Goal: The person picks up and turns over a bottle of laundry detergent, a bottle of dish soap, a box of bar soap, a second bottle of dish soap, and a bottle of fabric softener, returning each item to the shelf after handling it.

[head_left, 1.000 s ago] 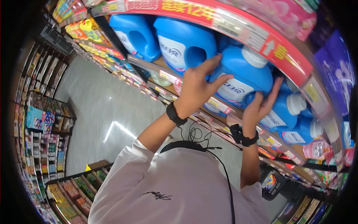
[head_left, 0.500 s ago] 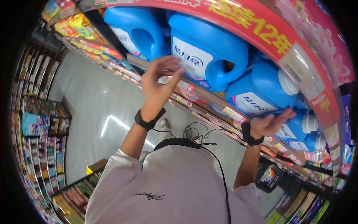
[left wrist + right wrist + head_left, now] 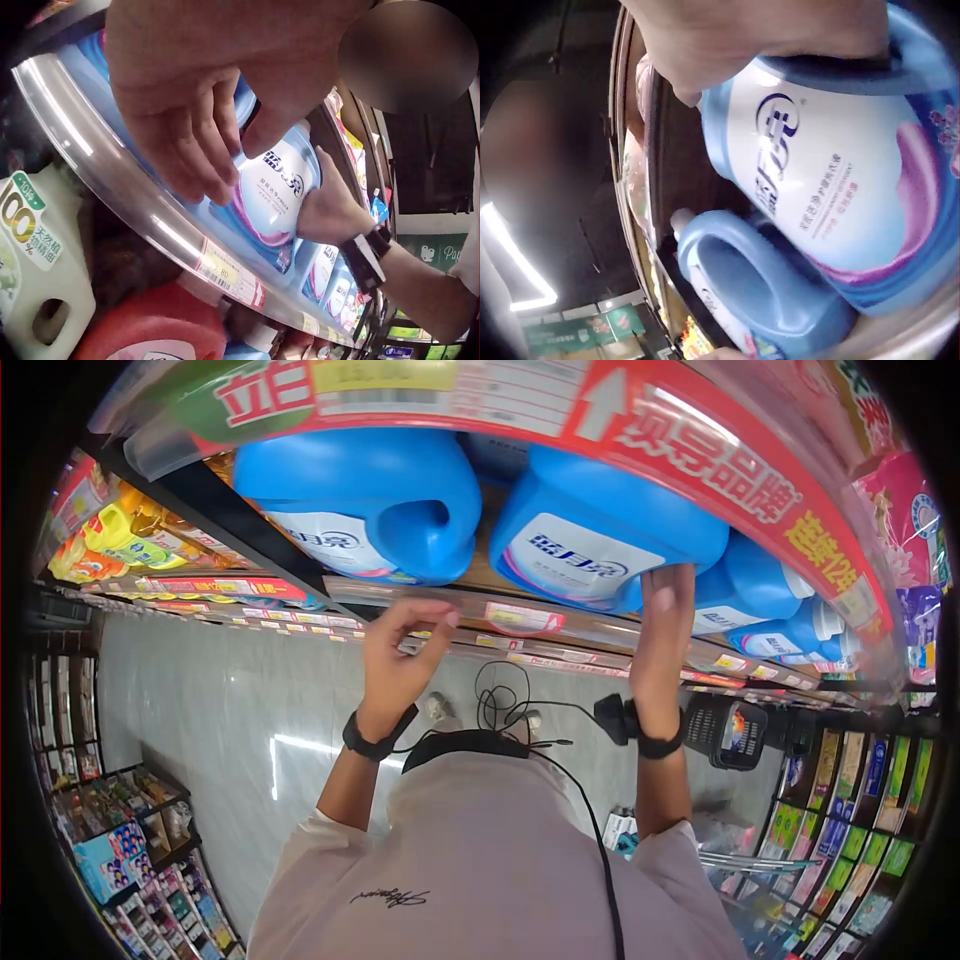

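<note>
A shopping basket (image 3: 727, 730) sits on the grey floor (image 3: 200, 700).

A person in a pale, short-sleeved shirt (image 3: 480, 860) with small black script lettering (image 3: 392, 898), a black band on each wrist (image 3: 372, 742), the right one carrying a small black camera (image 3: 610, 718), black cables (image 3: 520, 715) looping down the shirt.
</note>
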`<state>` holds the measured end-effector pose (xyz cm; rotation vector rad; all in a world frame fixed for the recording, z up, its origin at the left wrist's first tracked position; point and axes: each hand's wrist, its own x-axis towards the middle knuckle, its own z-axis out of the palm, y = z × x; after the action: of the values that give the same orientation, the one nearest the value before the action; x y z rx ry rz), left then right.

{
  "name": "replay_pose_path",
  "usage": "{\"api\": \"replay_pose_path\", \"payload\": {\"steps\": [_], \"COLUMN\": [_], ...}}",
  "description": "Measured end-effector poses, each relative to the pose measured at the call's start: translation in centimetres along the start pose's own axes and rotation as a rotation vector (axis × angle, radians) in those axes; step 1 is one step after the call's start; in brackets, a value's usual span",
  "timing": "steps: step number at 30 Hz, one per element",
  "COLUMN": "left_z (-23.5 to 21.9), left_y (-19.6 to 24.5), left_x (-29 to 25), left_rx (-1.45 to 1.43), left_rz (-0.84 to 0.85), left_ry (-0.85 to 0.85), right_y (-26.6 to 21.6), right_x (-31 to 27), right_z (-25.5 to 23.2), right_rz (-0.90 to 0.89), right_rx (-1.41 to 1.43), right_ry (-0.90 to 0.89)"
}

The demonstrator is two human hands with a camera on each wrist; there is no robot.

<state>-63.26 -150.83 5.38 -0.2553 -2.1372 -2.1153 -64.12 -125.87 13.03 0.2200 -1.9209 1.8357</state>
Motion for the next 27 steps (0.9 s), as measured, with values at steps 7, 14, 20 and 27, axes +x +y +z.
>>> {"api": "replay_pose_path", "payload": {"steps": [7, 14, 20, 27], "left_z": [-2.5, -4.7, -4.4, -2.6], "left_y": [-1.8, -2.7, -2.3, -2.2], "left_x": [-1.8, -4.4, -6.5, -7.3], "left_rx": [0.027, 0.05, 0.083, 0.086], "left_rz": [-0.018, -0.096, -0.098, -0.121], "left_ry": [-0.087, 0.0, 0.145, 0.233], "right_y": [7.0, 9.2, 13.4, 10.3], "right_x": [4.1, 5.9, 3.7, 3.6], "right_z": [-1.3, -1.7, -5.6, -3.1], "right_rz": [0.064, -0.01, -0.244, -0.16], "right_rx": [0.008, 0.182, -0.051, 0.07], "right_ry": [0.243, 0.223, 0.04, 0.087]}}
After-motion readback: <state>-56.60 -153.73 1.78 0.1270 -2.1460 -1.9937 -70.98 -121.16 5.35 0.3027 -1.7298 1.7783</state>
